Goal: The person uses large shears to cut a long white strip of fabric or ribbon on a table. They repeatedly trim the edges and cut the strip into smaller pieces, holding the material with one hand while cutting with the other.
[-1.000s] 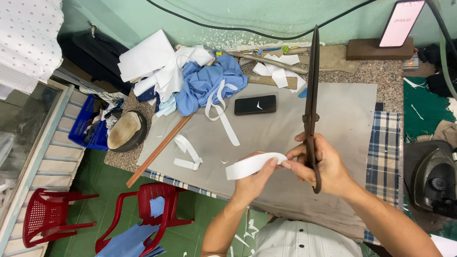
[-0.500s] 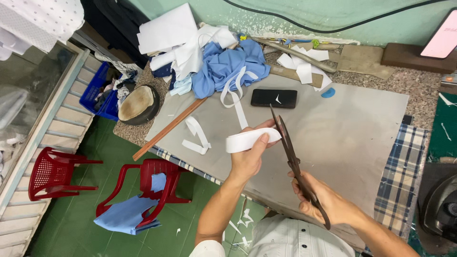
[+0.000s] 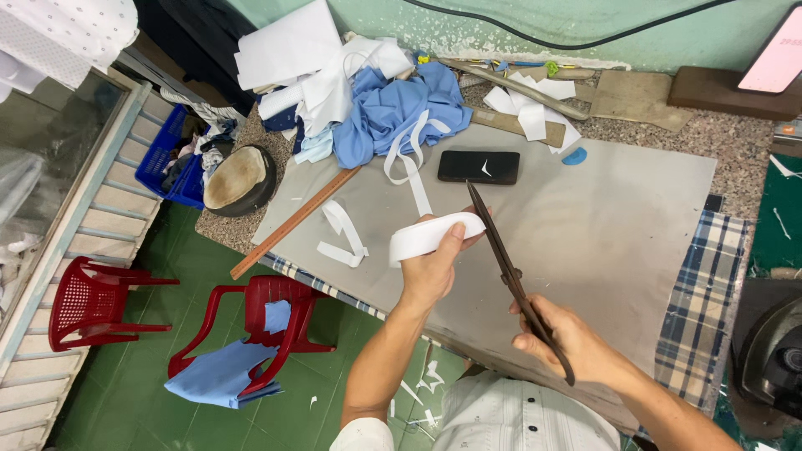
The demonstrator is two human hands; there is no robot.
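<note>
A curved white fabric strip (image 3: 430, 236) meets the tips of long dark shears (image 3: 511, 276).

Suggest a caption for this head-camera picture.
Left hand holds a white fabric strip while right hand brings long scissors to it.

The left hand (image 3: 432, 271) held a bent white strip (image 3: 434, 235) above the grey mat (image 3: 618, 225). The right hand (image 3: 561, 336) gripped big dark scissors (image 3: 511, 269) (blades closed), their tip touching the strip. A black phone (image 3: 479, 167) lay near the mat's far edge.
</note>
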